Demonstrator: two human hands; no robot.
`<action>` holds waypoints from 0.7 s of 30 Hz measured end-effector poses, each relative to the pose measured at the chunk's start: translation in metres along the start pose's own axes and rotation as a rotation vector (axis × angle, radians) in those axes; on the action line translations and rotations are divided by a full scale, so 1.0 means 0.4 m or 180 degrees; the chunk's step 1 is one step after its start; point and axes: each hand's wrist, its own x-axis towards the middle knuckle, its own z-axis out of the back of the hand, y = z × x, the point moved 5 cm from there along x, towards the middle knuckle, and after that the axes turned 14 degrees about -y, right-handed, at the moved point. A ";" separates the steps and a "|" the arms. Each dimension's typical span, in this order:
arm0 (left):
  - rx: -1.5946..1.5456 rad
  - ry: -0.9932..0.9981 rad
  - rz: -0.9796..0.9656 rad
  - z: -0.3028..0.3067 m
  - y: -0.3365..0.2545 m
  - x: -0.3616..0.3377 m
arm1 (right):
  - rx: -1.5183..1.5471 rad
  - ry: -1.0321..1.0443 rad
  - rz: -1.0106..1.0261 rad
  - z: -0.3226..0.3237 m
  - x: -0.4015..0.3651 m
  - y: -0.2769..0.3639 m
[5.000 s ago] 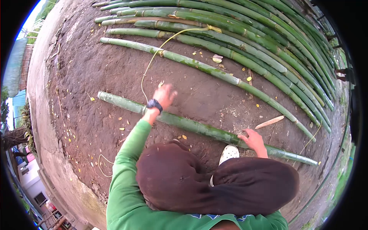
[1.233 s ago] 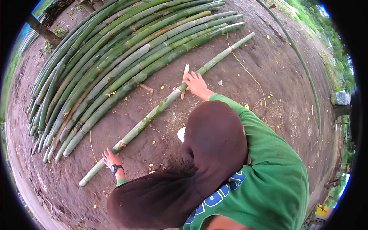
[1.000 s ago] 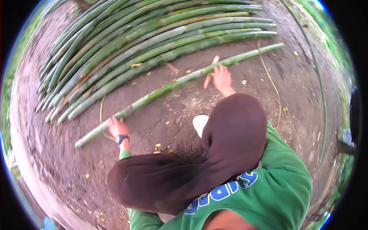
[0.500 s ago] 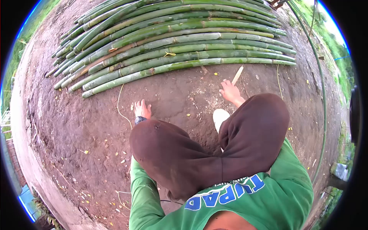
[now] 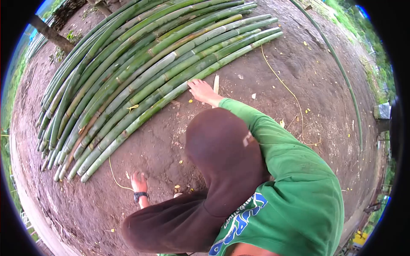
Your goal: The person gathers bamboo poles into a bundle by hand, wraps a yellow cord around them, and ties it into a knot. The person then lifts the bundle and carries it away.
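Note:
A pile of green bamboo poles [image 5: 141, 81] lies on the dirt in front of me. My right hand [image 5: 201, 91] reaches toward it, fingers stretched out and fingertips right at the edge of the nearest pole [image 5: 171, 94]. Beside that hand, a pale split piece of bamboo [image 5: 216, 84] lies on the ground. Down to the left, my left hand [image 5: 139, 183] hovers low over the soil or rests on it, fingers spread and a dark watch [image 5: 140, 196] on the wrist. The end of a thin yellow cord [image 5: 113, 175] runs close to its fingers.
More of the thin cord [image 5: 294, 94] loops across the ground at right. A long green pole [image 5: 341, 64] curves along the far right. One yellow tie [image 5: 133, 107] sits on the pile. A post [image 5: 53, 35] stands at upper left.
The view has turned, so the pile now slants up to the right. My right hand has moved from the pale bamboo piece to the nearest pole's edge. My left hand remains low with fingers spread.

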 end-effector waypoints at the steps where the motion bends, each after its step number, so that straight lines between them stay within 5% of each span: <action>1: -0.0001 0.0014 -0.0015 0.019 -0.014 0.003 | 0.0129 -0.0093 -0.0165 -0.007 0.039 -0.021; 4: 0.0036 0.0215 0.0200 0.085 -0.060 0.007 | 0.0185 -0.0631 0.0063 -0.035 0.140 -0.056; 10: 0.0118 0.0752 0.0712 0.202 -0.232 -0.030 | 0.0478 -0.0711 0.0576 -0.118 0.322 -0.068; 12: -0.0262 0.1001 0.0597 0.229 -0.366 -0.050 | 0.0374 -0.0927 0.0773 -0.129 0.394 -0.062; 14: -0.1230 0.1439 0.1202 0.229 -0.393 -0.092 | 0.0346 -0.0933 0.0950 -0.127 0.479 -0.044; 16: -0.0709 0.1621 0.0916 0.266 -0.446 -0.039 | 0.0281 -0.0936 0.1086 -0.159 0.575 -0.023; 21: -0.0656 0.0867 0.0572 0.252 -0.489 0.049 | -0.0498 -0.0100 0.1097 -0.229 0.736 0.037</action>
